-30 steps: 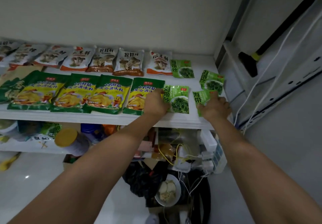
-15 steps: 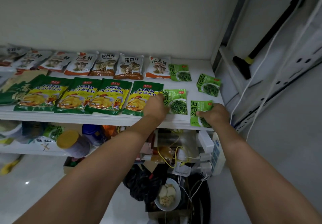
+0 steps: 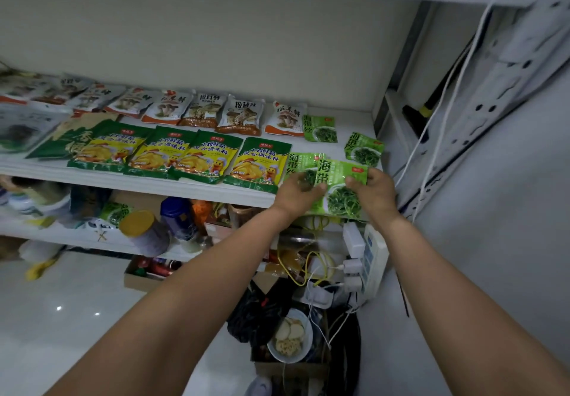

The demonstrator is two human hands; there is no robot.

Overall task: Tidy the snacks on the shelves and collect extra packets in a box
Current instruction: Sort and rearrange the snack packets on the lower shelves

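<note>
The seaweed packet (image 3: 340,192) is held at the front right corner of the shelf (image 3: 154,181), raised off the board and hanging out over the front lip. It is pinched at its upper right by the right hand (image 3: 374,192), thumb on the printed face. Its left edge is gripped by the left hand (image 3: 297,192), fingers curled round it.

A second ago it lay flat further right, apart from the second seaweed packet (image 3: 303,161). It is now drawn across so that it overlaps that one, which lies at its 10 o'clock. The loose green packets are judged to be in the course of gathering. Two more are left, at 12 o'clock (image 3: 319,129) and 1 o'clock (image 3: 364,149).

At 9 o'clock the nearest chicken seasoning packet (image 3: 259,161) lies just beside the pair, so little room is left that way. At 3 o'clock the white upright (image 3: 398,136) stands near. At 6 o'clock, below the lip, a power strip (image 3: 373,250) and cables are crowded. Bare board is seen only toward 12 o'clock.
</note>
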